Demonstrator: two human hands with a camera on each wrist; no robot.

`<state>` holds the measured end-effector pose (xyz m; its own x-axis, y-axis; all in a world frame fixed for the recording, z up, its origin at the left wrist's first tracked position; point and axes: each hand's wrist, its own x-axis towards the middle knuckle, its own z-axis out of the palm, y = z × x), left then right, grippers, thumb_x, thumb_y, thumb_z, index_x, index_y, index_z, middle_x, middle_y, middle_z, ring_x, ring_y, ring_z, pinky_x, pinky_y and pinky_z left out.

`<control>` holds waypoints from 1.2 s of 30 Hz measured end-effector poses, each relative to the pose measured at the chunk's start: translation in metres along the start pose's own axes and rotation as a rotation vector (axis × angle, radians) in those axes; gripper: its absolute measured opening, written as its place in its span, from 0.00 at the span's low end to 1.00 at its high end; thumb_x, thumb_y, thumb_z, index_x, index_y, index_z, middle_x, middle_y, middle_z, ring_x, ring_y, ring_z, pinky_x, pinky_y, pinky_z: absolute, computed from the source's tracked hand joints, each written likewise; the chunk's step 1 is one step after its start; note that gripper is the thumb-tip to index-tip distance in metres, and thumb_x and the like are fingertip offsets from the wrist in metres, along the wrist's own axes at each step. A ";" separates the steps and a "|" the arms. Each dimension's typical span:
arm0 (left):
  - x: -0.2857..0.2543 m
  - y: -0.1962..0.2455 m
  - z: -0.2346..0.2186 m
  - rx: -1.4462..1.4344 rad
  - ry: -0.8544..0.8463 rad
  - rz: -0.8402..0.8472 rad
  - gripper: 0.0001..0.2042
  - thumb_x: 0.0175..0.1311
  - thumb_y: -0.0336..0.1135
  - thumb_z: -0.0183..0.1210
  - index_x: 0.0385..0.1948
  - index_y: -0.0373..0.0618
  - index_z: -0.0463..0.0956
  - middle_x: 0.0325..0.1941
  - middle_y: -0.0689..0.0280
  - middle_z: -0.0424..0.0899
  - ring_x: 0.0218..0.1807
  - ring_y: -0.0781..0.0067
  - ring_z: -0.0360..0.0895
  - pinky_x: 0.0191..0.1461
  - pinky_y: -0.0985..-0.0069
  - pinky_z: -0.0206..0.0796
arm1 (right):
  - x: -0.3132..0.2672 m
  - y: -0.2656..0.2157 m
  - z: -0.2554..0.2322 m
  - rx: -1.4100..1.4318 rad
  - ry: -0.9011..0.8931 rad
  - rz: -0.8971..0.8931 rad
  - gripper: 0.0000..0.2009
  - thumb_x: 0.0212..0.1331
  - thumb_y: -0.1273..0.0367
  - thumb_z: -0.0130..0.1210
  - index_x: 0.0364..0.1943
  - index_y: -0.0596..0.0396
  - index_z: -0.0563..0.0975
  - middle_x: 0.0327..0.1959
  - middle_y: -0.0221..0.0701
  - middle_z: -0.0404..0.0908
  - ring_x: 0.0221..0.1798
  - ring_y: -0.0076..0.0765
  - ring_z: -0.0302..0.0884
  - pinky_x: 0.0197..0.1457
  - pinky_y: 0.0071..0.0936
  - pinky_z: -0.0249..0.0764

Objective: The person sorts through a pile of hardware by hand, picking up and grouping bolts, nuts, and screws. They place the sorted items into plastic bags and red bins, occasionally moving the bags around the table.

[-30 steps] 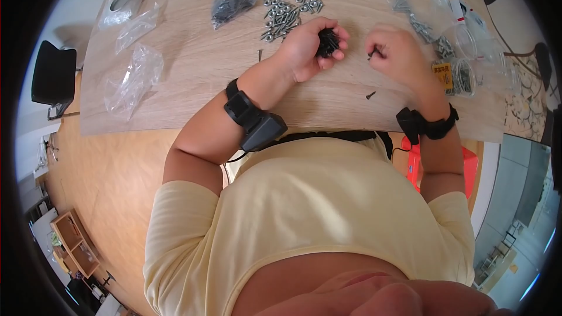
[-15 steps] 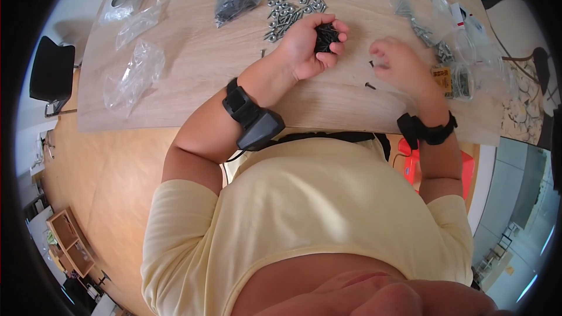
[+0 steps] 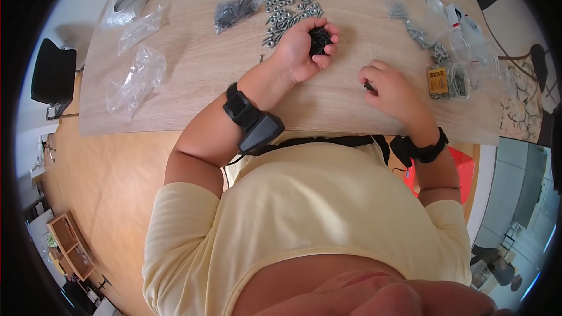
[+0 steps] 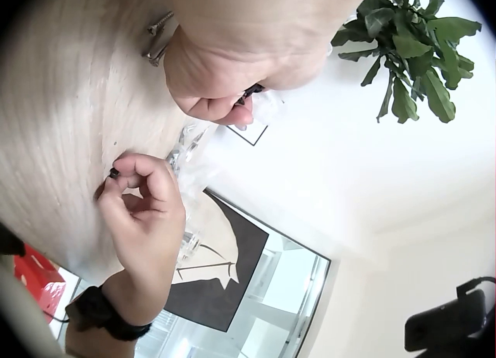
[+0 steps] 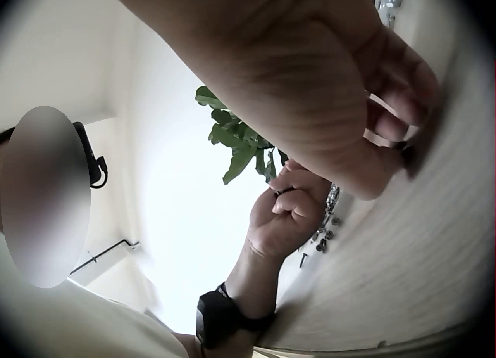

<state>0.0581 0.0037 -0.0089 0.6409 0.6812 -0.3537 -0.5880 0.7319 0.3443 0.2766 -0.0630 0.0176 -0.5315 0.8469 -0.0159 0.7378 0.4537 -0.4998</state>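
My left hand (image 3: 295, 55) cups a heap of black screws (image 3: 319, 41) in its palm, fingers curled round them, above the middle of the wooden table. Lower and to its right, my right hand (image 3: 391, 89) pinches a black screw (image 3: 369, 86) between thumb and fingertips, close over the tabletop. From the left wrist, the dark end of that screw (image 4: 115, 173) shows at the fingertips. The right wrist view has the right fingers down by the wood, the screw mostly hidden.
Beyond the left hand lie silver bolts and nuts (image 3: 287, 20) and a plastic bag of dark screws (image 3: 237, 11). One loose screw (image 3: 261, 58) is near the left wrist. Crumpled clear bags (image 3: 137, 79) lie at left; a yellow-labelled container (image 3: 438, 81) stands at right.
My right hand let go of a screw onto the table, then moved down toward the near edge and now pinches one. My left hand shifted slightly left, still cupping the heap.
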 end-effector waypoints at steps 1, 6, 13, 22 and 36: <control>0.000 0.000 0.000 -0.001 0.004 0.005 0.11 0.64 0.40 0.45 0.28 0.44 0.69 0.27 0.65 0.71 0.22 0.77 0.65 0.14 0.86 0.48 | 0.001 0.002 0.003 0.002 0.014 -0.012 0.08 0.40 0.79 0.54 0.29 0.58 0.72 0.25 0.35 0.71 0.28 0.38 0.72 0.32 0.30 0.70; 0.000 0.003 -0.001 -0.010 0.014 0.030 0.10 0.64 0.39 0.44 0.28 0.44 0.69 0.27 0.66 0.72 0.22 0.77 0.65 0.14 0.86 0.49 | 0.013 0.003 0.007 -0.047 0.033 -0.013 0.07 0.37 0.77 0.54 0.25 0.56 0.72 0.25 0.38 0.71 0.30 0.49 0.72 0.33 0.37 0.69; 0.002 0.007 -0.006 -0.110 0.115 0.262 0.08 0.65 0.38 0.42 0.30 0.47 0.67 0.26 0.67 0.72 0.24 0.76 0.66 0.16 0.85 0.51 | 0.061 0.015 0.013 0.206 -0.035 -0.051 0.03 0.42 0.77 0.51 0.24 0.56 0.72 0.24 0.31 0.73 0.25 0.39 0.71 0.29 0.31 0.68; 0.000 0.012 0.003 -0.232 0.189 0.563 0.11 0.67 0.40 0.41 0.27 0.45 0.65 0.26 0.64 0.71 0.26 0.69 0.69 0.31 0.71 0.72 | 0.120 0.017 0.034 2.066 0.273 0.054 0.06 0.52 0.71 0.45 0.32 0.59 0.70 0.32 0.32 0.70 0.36 0.33 0.68 0.36 0.25 0.66; 0.057 -0.031 0.068 0.825 0.092 0.990 0.04 0.57 0.29 0.54 0.28 0.39 0.75 0.25 0.64 0.76 0.26 0.76 0.72 0.31 0.79 0.65 | 0.118 0.007 0.039 2.231 0.717 0.176 0.20 0.68 0.58 0.32 0.39 0.56 0.75 0.44 0.35 0.77 0.51 0.35 0.73 0.58 0.34 0.67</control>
<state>0.1470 0.0191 0.0195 0.0547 0.9486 0.3118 -0.2924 -0.2833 0.9134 0.2023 0.0296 -0.0217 0.0011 0.9791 -0.2033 -0.9327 -0.0723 -0.3533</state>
